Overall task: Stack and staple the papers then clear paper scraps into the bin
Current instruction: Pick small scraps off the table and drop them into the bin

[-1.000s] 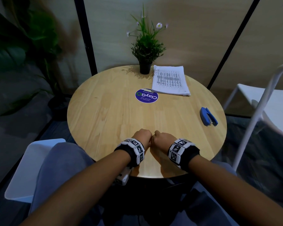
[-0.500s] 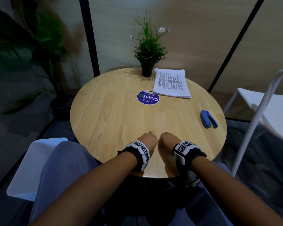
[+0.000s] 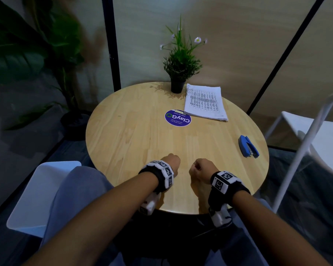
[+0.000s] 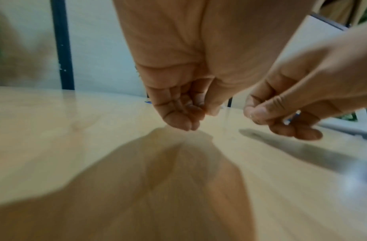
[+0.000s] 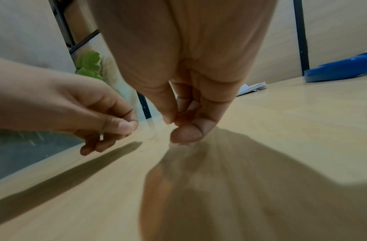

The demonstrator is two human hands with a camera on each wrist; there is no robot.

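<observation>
A stack of printed papers (image 3: 205, 104) lies at the back right of the round wooden table (image 3: 123, 135), its edge also showing in the right wrist view as papers (image 5: 252, 87). A blue stapler (image 3: 248, 146) lies near the table's right rim, well right of both hands. My left hand (image 3: 171, 163) and right hand (image 3: 200, 168) hover low over the table's front, a small gap between them. In the wrist views the left hand (image 4: 184, 120) and right hand (image 5: 184, 130) have curled fingers with the thumb pressed to the fingertips. Nothing shows between them.
A small potted plant (image 3: 178, 85) stands at the back beside the papers. A round blue sticker (image 3: 177, 118) marks the table's middle. A white chair (image 3: 315, 135) stands to the right. A white plastic bin or seat (image 3: 37, 198) sits low at the left, by my knee.
My two fists touched each other a second ago; they have drawn apart sideways, leaving a gap. The papers and stapler have not moved.
</observation>
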